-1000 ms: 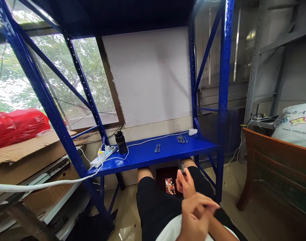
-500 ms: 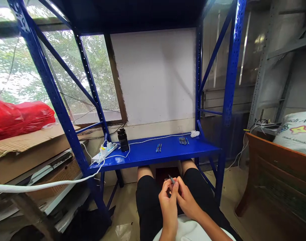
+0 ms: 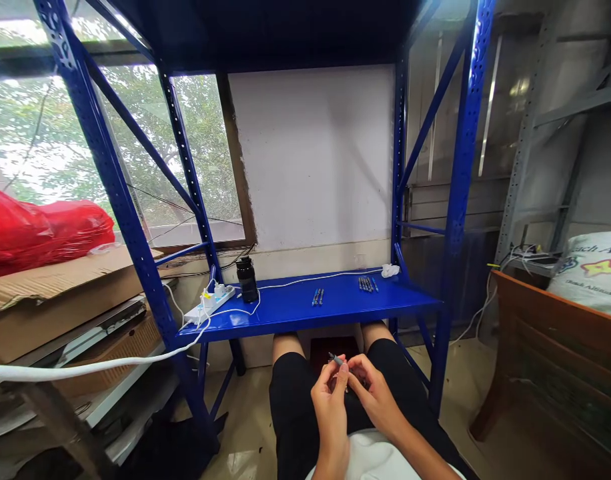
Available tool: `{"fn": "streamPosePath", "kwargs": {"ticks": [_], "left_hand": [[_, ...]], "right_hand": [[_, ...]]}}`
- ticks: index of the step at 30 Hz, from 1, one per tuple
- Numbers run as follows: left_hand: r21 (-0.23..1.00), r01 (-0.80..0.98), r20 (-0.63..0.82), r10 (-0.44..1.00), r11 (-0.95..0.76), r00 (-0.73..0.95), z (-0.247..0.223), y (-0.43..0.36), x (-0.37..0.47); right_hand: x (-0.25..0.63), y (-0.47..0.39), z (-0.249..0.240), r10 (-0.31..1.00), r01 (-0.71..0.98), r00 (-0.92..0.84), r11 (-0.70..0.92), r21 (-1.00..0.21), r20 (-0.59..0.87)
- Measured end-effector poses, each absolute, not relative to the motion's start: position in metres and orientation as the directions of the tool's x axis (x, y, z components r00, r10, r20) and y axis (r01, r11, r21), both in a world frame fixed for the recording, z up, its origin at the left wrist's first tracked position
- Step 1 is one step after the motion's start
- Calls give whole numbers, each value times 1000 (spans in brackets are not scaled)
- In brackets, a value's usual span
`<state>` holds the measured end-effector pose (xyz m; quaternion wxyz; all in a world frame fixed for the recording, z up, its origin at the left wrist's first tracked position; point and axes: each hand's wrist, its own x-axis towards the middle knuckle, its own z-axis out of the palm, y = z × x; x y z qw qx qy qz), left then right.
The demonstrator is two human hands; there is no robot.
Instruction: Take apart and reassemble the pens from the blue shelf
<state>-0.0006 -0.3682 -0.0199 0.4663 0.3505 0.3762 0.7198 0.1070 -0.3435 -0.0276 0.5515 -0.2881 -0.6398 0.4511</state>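
Above my lap, my left hand [image 3: 330, 403] pinches a slim grey pen-like piece [image 3: 337, 360] between thumb and fingers, its dark narrow end pointing up and to the left. Close beside it, my right hand [image 3: 378, 397] has thumb and fingertips drawn together near the piece's lower end. Whatever lies between those right fingertips is too small and hidden to make out. On the blue shelf [image 3: 285, 315] in front lie two groups of pens: a small group [image 3: 318, 297] near the middle and a row of several pens [image 3: 368, 285] to the right.
A black bottle [image 3: 246, 280] and a white power strip [image 3: 209, 305] stand at the shelf's left end, with white cables [image 3: 135, 363] running off. Crumpled white material [image 3: 390, 270] lies at the back right. Blue uprights flank the shelf; a wooden chair [image 3: 545, 360] is on the right.
The grey piece has tilted, its dark end swinging to the left. My hands have opened a small gap at the fingertips. The view has shifted slightly.
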Motion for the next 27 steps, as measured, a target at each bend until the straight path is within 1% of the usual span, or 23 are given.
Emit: {"fn": "streamPosePath", "kwargs": {"ticks": [3,5,8,12,17,22,27], "left_hand": [[866,-409,146,928,-287,-343,-22,-366,-2],[863,-414,147,928,-290,-342,-23,-366,-1],[858,-425,136,926,-288,-352,-22,-367,0],[846,-467,85,929,-258,-360,-19,-371,2],[849,-461,90,930,-258,-356,-19,-373,1],[832,-492,65,926,-257,-372,-21,-373,0],[799,-523,32,890,-297,-456,-25,-372,-2]], "right_hand": [[106,-343,-26,876,-126,-214,414,-901,432],[106,-343,-25,887,-140,-174,407,-903,427],[107,-343,-24,891,-96,-140,421,-902,431],[108,-343,-21,869,-72,-212,443,-894,447],[108,-344,-19,852,-93,-271,439,-894,447],[107,-342,-26,843,-70,-249,475,-877,476],[106,-338,-35,857,-47,-228,465,-884,463]]}}
